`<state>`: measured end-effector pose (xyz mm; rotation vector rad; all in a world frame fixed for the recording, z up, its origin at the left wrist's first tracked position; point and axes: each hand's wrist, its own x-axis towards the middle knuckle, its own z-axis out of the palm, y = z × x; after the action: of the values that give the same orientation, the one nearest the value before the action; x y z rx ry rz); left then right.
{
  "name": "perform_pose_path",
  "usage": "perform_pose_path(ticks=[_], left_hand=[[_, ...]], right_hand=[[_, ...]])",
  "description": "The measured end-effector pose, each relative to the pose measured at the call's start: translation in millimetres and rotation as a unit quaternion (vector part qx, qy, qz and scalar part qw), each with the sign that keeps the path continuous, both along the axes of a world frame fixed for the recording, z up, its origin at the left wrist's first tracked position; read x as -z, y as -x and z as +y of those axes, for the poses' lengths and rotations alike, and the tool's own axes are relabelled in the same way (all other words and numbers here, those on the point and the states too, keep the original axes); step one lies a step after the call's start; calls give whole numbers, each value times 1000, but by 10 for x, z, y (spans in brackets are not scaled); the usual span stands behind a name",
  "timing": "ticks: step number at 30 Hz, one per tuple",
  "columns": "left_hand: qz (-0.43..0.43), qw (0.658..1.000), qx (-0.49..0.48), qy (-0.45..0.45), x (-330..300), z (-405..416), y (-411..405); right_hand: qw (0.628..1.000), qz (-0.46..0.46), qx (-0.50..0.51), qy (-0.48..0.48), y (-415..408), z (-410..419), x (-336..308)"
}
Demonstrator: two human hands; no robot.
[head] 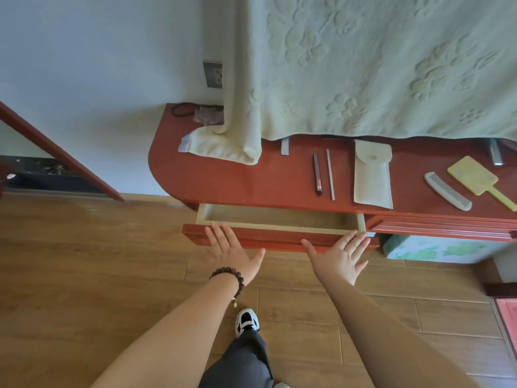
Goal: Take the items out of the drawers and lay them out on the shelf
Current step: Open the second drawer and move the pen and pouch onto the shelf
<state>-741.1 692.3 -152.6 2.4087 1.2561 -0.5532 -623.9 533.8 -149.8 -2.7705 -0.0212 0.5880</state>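
Observation:
A red wooden shelf (223, 180) carries a dark pen-like stick (317, 173), a thin grey stick (330, 177), a pale fabric pouch (372, 177), a grey comb (446, 191) and a yellow hand mirror (475, 177). Below its front edge the left drawer (279, 237) stands pulled out, and the part of its inside that shows is bare. My left hand (229, 247) lies flat, fingers apart, against the drawer front near its left end. My right hand (340, 253) lies flat against the front near its right end. Neither hand holds anything.
A second drawer (439, 224) to the right is closed. A pale green embossed cloth (363, 65) hangs over the back of the shelf. A black cord (180, 109) and a small packet (208, 115) lie at the shelf's back left. A green-patterned box (436, 249) sits under the right side.

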Motion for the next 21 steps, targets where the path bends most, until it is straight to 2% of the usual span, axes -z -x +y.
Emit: perform_pose_path(ticks=[4, 6, 8, 10, 13, 21], left_hand=[[-58, 998, 6, -18, 59, 207, -185], [-122, 991, -45, -33, 51, 176, -165], [-160, 978, -133, -11, 71, 128, -129], [-151, 967, -203, 34, 85, 87, -141], [-138, 960, -233, 72, 132, 107, -288], [-130, 956, -257, 56, 128, 236, -637]], right_hand=[[1000, -15, 14, -4, -266, 195, 18], [998, -25, 46, -33, -292, 227, 20], [990, -23, 119, -74, -211, 261, 52], [980, 7, 173, -97, -106, 271, 105], [969, 44, 208, -123, -73, 339, 170], [975, 56, 175, -123, -432, 497, 152]])
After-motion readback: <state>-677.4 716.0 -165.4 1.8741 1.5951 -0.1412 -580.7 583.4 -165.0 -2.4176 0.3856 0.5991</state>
